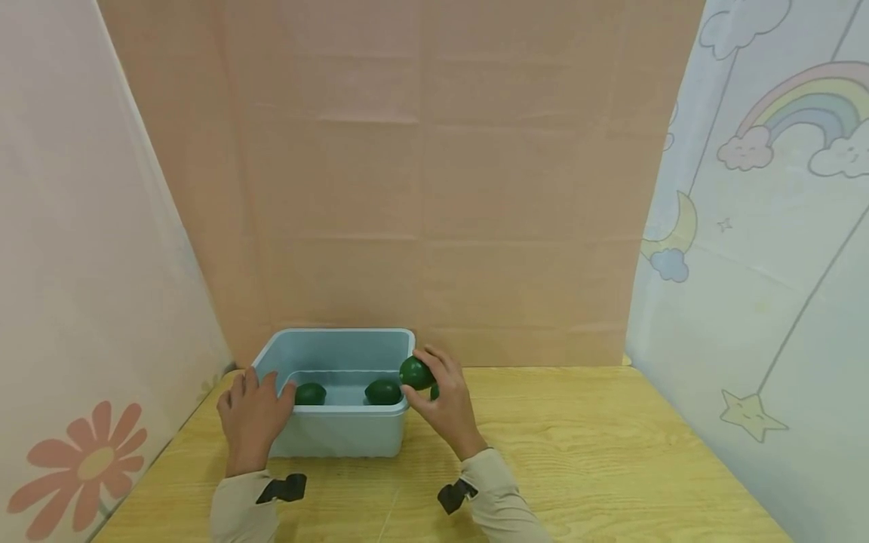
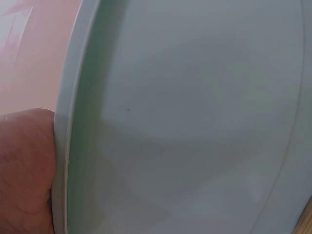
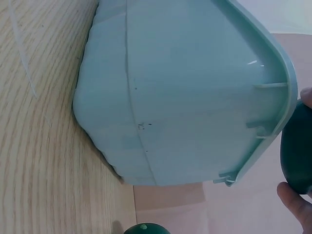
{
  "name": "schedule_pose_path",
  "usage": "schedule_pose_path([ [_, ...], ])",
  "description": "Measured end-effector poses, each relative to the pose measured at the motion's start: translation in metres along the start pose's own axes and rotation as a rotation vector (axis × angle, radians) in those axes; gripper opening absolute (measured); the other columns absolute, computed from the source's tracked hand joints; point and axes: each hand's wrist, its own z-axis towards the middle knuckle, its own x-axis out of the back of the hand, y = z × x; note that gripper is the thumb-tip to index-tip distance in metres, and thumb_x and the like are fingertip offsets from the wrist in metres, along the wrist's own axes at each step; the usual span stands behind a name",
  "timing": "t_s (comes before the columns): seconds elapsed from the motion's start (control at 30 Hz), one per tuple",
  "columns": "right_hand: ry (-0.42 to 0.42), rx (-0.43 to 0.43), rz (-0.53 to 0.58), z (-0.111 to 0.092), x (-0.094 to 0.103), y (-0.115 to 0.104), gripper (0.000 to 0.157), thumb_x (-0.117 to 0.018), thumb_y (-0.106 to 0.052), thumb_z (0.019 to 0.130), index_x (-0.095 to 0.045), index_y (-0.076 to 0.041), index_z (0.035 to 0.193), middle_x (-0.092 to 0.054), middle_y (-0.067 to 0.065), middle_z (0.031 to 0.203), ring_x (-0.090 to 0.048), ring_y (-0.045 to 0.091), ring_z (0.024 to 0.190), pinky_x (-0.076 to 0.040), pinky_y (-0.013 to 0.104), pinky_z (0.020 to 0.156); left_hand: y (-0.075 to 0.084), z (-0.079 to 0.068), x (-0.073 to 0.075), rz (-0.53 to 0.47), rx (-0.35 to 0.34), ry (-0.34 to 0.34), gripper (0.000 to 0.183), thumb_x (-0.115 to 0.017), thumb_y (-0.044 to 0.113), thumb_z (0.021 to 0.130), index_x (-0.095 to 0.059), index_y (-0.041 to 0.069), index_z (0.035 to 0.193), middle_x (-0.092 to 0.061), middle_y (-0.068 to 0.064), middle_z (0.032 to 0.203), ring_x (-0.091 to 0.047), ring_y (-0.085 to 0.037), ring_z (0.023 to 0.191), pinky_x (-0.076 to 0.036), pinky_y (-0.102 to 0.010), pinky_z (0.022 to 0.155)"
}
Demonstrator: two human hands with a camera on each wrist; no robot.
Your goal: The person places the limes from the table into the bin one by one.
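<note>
A light blue plastic bin (image 1: 339, 434) stands on the table, with a lime (image 1: 310, 394) at its left and another lime (image 1: 383, 392) at its right inside. My left hand (image 1: 254, 415) grips the bin's front left corner, its fingers spread across the rim (image 2: 73, 97). Between thumb and fingertips of my right hand (image 1: 444, 396) is a dark green, glossy lime (image 1: 416, 372), held at rim height by the bin's right side. In the right wrist view this lime (image 3: 297, 148) shows just past the rim. One more lime (image 3: 147, 229) lies outside the bin, mostly hidden behind my right hand in the head view.
The yellow wood-grain table (image 1: 570, 452) extends to the right of the bin. Behind it hangs a creased tan sheet (image 1: 434, 188). Printed cloths, one with a flower (image 1: 95, 464) and one with a rainbow (image 1: 808, 105), flank the table left and right.
</note>
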Motion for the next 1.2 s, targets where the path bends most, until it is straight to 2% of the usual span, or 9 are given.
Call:
schedule_pose_path([
  [0.2, -0.005, 0.004, 0.008, 0.0014, -0.0004, -0.0026, 0.057, -0.084, -0.02, 0.082, -0.061, -0.014, 0.134, -0.055, 0.013, 0.137, -0.058, 0.031, 0.116, -0.059, 0.04, 0.083, 0.001, -0.0002, 0.0018, 0.006, 0.006, -0.018, 0.055, -0.047, 0.034, 0.102, -0.052, -0.01, 0.134, -0.037, -0.035, 0.139, -0.025, -0.05, 0.133, -0.018, -0.069, 0.103],
  [0.33, -0.018, -0.002, 0.021, 0.0014, -0.0002, -0.0028, 0.056, -0.084, -0.02, 0.082, -0.062, -0.01, 0.133, -0.056, 0.016, 0.137, -0.058, 0.03, 0.116, -0.058, 0.041, 0.083, 0.0006, -0.001, 0.0014, 0.006, 0.013, -0.033, 0.055, -0.046, 0.034, 0.103, -0.052, -0.01, 0.135, -0.035, -0.035, 0.142, -0.023, -0.05, 0.135, -0.017, -0.069, 0.104],
  [0.43, -0.017, 0.005, 0.026, 0.0023, -0.0002, -0.0028, 0.056, -0.084, -0.02, 0.082, -0.062, -0.008, 0.133, -0.055, 0.016, 0.137, -0.059, 0.031, 0.116, -0.058, 0.042, 0.083, 0.0, -0.0003, 0.0003, 0.003, 0.009, -0.022, 0.055, -0.046, 0.034, 0.102, -0.052, -0.01, 0.134, -0.036, -0.035, 0.141, -0.024, -0.05, 0.135, -0.017, -0.069, 0.104],
  [0.63, -0.026, 0.018, 0.027, 0.0041, -0.0016, -0.0031, 0.058, -0.083, -0.021, 0.082, -0.06, -0.014, 0.135, -0.054, 0.011, 0.139, -0.058, 0.029, 0.117, -0.058, 0.041, 0.085, -0.0007, 0.0003, -0.0009, -0.004, 0.003, 0.004, 0.054, -0.047, 0.033, 0.102, -0.053, -0.011, 0.133, -0.037, -0.035, 0.14, -0.025, -0.051, 0.134, -0.017, -0.07, 0.102],
  [0.97, -0.059, 0.022, 0.03, 0.0035, -0.0059, -0.0063, 0.055, -0.082, -0.021, 0.084, -0.061, -0.013, 0.134, -0.053, 0.012, 0.141, -0.056, 0.031, 0.122, -0.058, 0.041, 0.086, -0.001, 0.0, -0.001, -0.006, 0.019, -0.01, 0.054, -0.047, 0.033, 0.102, -0.052, -0.01, 0.134, -0.035, -0.035, 0.142, -0.022, -0.05, 0.137, -0.016, -0.07, 0.104],
  [1.2, -0.075, -0.005, 0.037, 0.0051, -0.0065, -0.0097, 0.054, -0.08, -0.021, 0.086, -0.061, -0.011, 0.134, -0.052, 0.013, 0.142, -0.056, 0.03, 0.123, -0.057, 0.041, 0.088, -0.0033, 0.0013, -0.0022, -0.011, 0.018, -0.012, 0.054, -0.046, 0.033, 0.102, -0.052, -0.01, 0.135, -0.034, -0.034, 0.142, -0.022, -0.05, 0.136, -0.016, -0.069, 0.104],
])
